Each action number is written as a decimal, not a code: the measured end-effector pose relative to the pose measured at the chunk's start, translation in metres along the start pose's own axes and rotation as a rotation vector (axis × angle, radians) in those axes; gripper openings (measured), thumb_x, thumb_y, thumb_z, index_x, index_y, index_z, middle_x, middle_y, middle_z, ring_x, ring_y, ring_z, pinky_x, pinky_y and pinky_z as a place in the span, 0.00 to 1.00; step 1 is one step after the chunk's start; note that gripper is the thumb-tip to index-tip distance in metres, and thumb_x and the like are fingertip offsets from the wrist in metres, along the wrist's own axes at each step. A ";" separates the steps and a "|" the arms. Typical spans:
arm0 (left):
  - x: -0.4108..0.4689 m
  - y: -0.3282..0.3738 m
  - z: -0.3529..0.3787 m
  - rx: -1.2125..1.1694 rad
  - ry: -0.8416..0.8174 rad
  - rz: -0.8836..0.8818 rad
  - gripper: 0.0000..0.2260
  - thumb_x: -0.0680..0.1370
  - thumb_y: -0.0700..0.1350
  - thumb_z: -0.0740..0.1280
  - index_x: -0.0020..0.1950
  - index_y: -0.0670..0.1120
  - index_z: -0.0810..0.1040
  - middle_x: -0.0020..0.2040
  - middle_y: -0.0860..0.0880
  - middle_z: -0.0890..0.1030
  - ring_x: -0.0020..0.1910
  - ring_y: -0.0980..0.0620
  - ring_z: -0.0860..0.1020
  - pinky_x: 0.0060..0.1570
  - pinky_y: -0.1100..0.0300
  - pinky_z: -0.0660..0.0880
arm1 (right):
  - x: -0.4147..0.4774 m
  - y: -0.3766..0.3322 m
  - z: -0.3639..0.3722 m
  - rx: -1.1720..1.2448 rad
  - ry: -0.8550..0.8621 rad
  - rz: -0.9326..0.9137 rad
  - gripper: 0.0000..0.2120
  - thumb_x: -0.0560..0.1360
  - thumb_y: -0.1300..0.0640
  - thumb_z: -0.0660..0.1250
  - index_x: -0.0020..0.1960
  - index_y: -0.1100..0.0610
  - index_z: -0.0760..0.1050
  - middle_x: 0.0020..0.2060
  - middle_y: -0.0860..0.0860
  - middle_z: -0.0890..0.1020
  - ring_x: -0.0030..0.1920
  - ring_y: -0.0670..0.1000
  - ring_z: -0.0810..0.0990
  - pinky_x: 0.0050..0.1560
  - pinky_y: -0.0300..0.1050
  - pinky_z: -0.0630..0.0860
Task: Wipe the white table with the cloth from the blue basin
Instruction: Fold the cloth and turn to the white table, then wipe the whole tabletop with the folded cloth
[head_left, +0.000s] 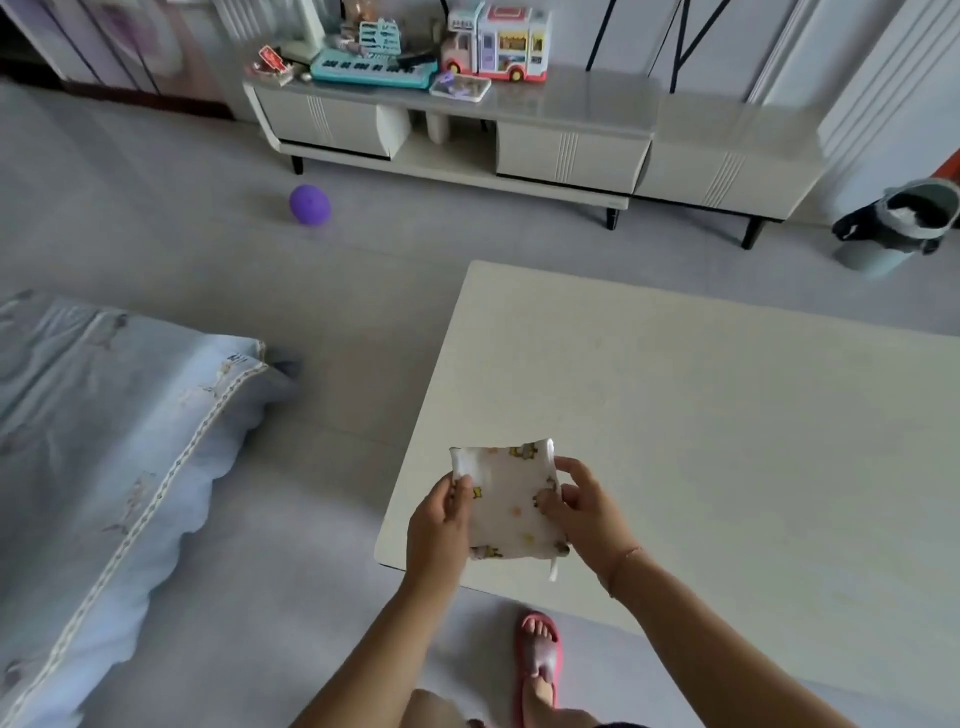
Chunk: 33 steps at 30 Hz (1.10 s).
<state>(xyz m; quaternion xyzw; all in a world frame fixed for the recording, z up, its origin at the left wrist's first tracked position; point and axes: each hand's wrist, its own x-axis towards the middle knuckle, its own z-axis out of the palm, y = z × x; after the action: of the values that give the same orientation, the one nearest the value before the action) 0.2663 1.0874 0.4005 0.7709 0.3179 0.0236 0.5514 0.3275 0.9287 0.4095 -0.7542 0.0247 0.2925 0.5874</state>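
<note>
A folded white cloth (506, 499) with small yellow and pink prints is held flat over the near left corner of the white table (701, 431). My left hand (439, 525) pinches the cloth's left edge. My right hand (584, 512) grips its right edge, fingers curled on top. Whether the cloth touches the tabletop cannot be told. No blue basin is in view.
A light blue sofa cushion (114, 441) lies at the left. A purple ball (310, 204) sits on the grey floor. A low white cabinet (519, 135) carries toys at the back. A grey bin (898, 228) stands far right. My foot in a pink slipper (537, 660) is by the table's near edge.
</note>
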 end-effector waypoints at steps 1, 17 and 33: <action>0.006 -0.010 -0.001 0.016 -0.005 -0.026 0.12 0.80 0.51 0.60 0.44 0.46 0.77 0.37 0.53 0.81 0.39 0.54 0.77 0.39 0.57 0.72 | 0.007 0.007 0.006 -0.015 -0.024 0.026 0.15 0.77 0.63 0.62 0.59 0.48 0.70 0.40 0.61 0.77 0.39 0.55 0.75 0.38 0.53 0.77; 0.111 -0.189 -0.026 0.363 -0.401 -0.174 0.14 0.82 0.52 0.52 0.63 0.57 0.72 0.52 0.56 0.81 0.47 0.50 0.79 0.48 0.55 0.75 | 0.085 0.144 0.142 -0.042 0.116 0.356 0.28 0.74 0.71 0.61 0.70 0.52 0.63 0.44 0.54 0.77 0.42 0.52 0.77 0.43 0.45 0.78; 0.187 -0.295 -0.002 0.890 -0.193 0.420 0.24 0.78 0.45 0.52 0.72 0.37 0.64 0.73 0.40 0.64 0.72 0.42 0.65 0.71 0.45 0.61 | 0.162 0.231 0.245 -1.043 0.235 0.033 0.27 0.78 0.43 0.47 0.76 0.49 0.50 0.76 0.52 0.48 0.76 0.55 0.45 0.72 0.58 0.41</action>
<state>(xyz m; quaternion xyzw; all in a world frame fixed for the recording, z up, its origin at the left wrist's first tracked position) 0.2779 1.2420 0.0872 0.9774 0.0825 -0.0751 0.1795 0.2727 1.1275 0.0985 -0.9731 -0.0464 0.1890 0.1231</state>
